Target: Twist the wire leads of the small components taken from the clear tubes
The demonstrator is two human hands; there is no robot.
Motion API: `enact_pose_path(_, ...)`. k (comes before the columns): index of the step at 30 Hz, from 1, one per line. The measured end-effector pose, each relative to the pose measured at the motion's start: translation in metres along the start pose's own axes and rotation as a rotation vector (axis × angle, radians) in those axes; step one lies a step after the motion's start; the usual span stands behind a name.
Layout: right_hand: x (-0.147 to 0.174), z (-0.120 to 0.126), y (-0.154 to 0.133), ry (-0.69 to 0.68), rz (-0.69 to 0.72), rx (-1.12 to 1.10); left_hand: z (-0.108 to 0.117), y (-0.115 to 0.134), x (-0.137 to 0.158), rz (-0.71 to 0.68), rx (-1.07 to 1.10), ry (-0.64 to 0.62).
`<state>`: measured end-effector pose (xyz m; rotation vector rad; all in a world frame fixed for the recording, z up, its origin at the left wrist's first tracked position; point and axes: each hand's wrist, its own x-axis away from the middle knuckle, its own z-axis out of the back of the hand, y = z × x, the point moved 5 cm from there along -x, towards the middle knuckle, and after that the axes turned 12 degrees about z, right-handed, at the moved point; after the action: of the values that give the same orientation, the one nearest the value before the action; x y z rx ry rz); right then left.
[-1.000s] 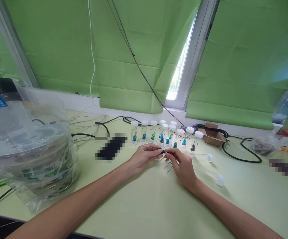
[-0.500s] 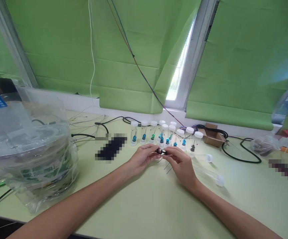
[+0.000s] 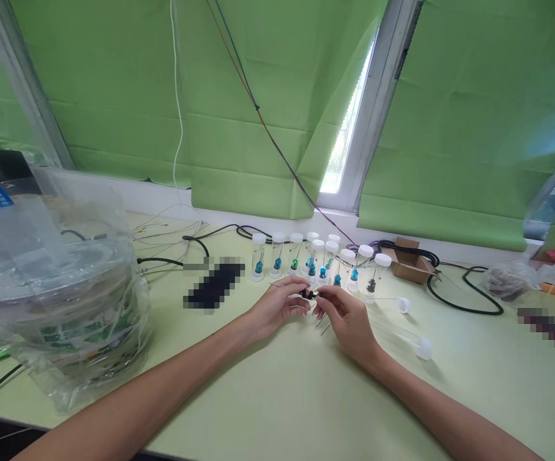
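Observation:
Between my two hands is a small black part, too small to name more closely. My left hand pinches its left end, and a thin metal rod sticks out to the left past the fingers. My right hand grips the right end with thumb and fingertips. Thin metal rods show just below the right fingers. Right behind the hands stand several clear tubes with white caps, holding small blue, green or dark parts on thin rods. Two clear tubes lie on their sides by my right wrist.
A large plastic-wrapped spool stands at the left. A dark blurred-out object lies near my left hand. Behind the tubes are black cables and an open cardboard box. A plastic bag lies at the right.
The fingers of both hands have shifted slightly around the black part. My left lower fingers have opened out a little. Everything else stays in place.

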<state>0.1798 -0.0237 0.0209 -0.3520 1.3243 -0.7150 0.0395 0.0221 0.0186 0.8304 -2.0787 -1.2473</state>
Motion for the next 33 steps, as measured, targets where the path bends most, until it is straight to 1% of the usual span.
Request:
enact_pose_path(4, 0.000, -0.001, 0.001, -0.012, -0.035, -0.030, 0.000, -0.001, 0.001, 0.029, -0.019, 0.035)
enact_pose_path(8, 0.000, -0.002, 0.005, -0.020, -0.080, -0.122, -0.002, 0.000, 0.002, 0.026, -0.046, 0.052)
enact_pose_path(12, -0.001, -0.004, 0.008, -0.003, -0.124, -0.229, -0.002, 0.001, 0.001, 0.030, -0.039, 0.079)
enact_pose_path(15, -0.002, -0.005, 0.009, 0.014, -0.136, -0.266, -0.001, 0.001, 0.000, 0.027, -0.036, 0.109)
enact_pose_path(21, -0.005, -0.002, 0.006, 0.057, -0.133, -0.222, 0.006, -0.001, -0.002, -0.033, -0.050, 0.168)
enact_pose_path(24, -0.005, 0.000, 0.005, 0.064, -0.110, -0.173, 0.009, -0.001, -0.004, -0.028, -0.079, 0.194)
enact_pose_path(29, -0.004, 0.002, 0.004, 0.055, -0.085, -0.123, 0.006, -0.001, -0.004, 0.000, -0.156, 0.130)
enact_pose_path(33, -0.004, 0.002, 0.003, 0.044, -0.079, -0.112, 0.004, 0.000, -0.003, 0.011, -0.142, 0.100)
